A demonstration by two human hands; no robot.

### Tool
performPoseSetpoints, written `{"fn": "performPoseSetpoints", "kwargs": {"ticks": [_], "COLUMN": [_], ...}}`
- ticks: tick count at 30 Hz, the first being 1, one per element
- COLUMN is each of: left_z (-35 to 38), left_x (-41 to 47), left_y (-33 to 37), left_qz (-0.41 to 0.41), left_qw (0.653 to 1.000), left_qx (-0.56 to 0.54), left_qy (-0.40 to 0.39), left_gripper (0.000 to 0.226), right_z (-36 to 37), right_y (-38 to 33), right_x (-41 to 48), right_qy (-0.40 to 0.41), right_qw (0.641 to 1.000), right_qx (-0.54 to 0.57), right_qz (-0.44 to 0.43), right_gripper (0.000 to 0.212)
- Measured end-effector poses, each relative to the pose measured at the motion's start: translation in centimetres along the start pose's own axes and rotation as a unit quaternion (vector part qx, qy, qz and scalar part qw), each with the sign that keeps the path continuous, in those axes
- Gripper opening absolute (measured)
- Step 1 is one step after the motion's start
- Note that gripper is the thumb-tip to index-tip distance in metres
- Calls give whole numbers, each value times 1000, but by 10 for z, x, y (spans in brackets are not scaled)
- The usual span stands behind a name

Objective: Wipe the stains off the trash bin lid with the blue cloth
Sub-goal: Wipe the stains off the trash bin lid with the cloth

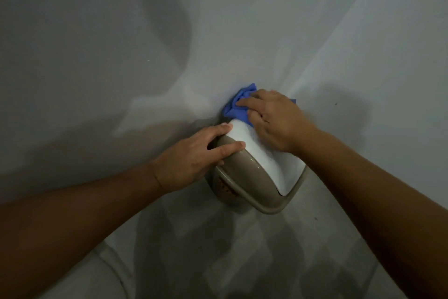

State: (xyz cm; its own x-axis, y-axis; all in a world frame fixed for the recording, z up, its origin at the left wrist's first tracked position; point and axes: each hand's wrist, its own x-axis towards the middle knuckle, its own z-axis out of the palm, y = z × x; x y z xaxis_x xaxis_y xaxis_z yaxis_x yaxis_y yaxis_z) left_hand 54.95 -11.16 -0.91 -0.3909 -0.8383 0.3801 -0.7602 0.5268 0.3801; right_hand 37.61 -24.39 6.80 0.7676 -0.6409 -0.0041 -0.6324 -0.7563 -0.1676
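A small trash bin stands in a room corner, its lid made of a white swing flap [269, 160] set in a beige frame [244, 167]. My right hand [276, 119] presses a crumpled blue cloth [238, 107] onto the far end of the white flap, close to the wall. My left hand [194, 158] grips the left side of the lid, thumb and fingers lying over the beige frame and the flap's edge. Most of the bin's body is hidden under the lid and my hands. No stains can be made out in the dim light.
Two pale walls [121, 44] meet in a corner right behind the bin. A tiled floor [242, 250] spreads below it. The curved rim of a pale object [114, 272] shows at the bottom left.
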Motion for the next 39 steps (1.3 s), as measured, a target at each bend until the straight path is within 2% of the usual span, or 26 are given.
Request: {"fn": "performPoseSetpoints", "kwargs": {"ticks": [2,4,8,10,14,17,19,21,23,25,27,30,31,33,36,39], "left_z": [1,3,4,2,-5,-5,-3,-1,3,7,9,10,12,18,26,31], "left_x": [-1,1,8,9,16,21,22,21,22,23,24,23,23,25,24,24], "left_y": [-2,-2,1,2,9,11,11,11,12,13,12,8,6,3,-4,-8], "left_qz": [0,-11,-16,-17,-11,-29,-36,-37,-39,-37,-33,-26,-25,-19,-7,-1], "left_qw": [1000,1000,997,998,1000,999,999,999,999,999,999,1000,1000,999,999,999], "left_qx": [6,-20,-78,-53,-1,-9,-3,-4,-9,-4,1,-5,-15,-30,-36,-30], "left_qy": [0,-1,-22,-22,-26,-32,-33,-29,-23,-15,-12,-7,-5,0,19,28], "left_gripper": [56,61,60,53,42,43,48,50,49,48,45,45,44,45,47,53], "right_z": [3,6,13,20,42,70,83,88,83,73,64,69,75,85,92,91], "right_y": [-6,-1,5,-8,-39,-55,-56,-49,-41,-38,-43,-62,-66,-73,-68,-46], "right_x": [-20,-48,-66,-60,-77,-125,-151,-156,-142,-119,-104,-112,-121,-139,-147,-134], "right_qy": [-15,7,59,73,115,113,105,114,181,235,241,216,216,214,195,198], "right_qw": [999,1000,989,985,985,976,957,918,876,858,872,920,923,891,796,778], "right_qx": [18,26,47,61,75,102,147,220,288,301,286,206,192,239,347,318], "right_qz": [-30,-9,123,142,109,155,227,311,342,342,316,255,253,321,456,504], "right_gripper": [46,50,52,50,50,55,57,57,55,54,53,52,53,57,64,69]}}
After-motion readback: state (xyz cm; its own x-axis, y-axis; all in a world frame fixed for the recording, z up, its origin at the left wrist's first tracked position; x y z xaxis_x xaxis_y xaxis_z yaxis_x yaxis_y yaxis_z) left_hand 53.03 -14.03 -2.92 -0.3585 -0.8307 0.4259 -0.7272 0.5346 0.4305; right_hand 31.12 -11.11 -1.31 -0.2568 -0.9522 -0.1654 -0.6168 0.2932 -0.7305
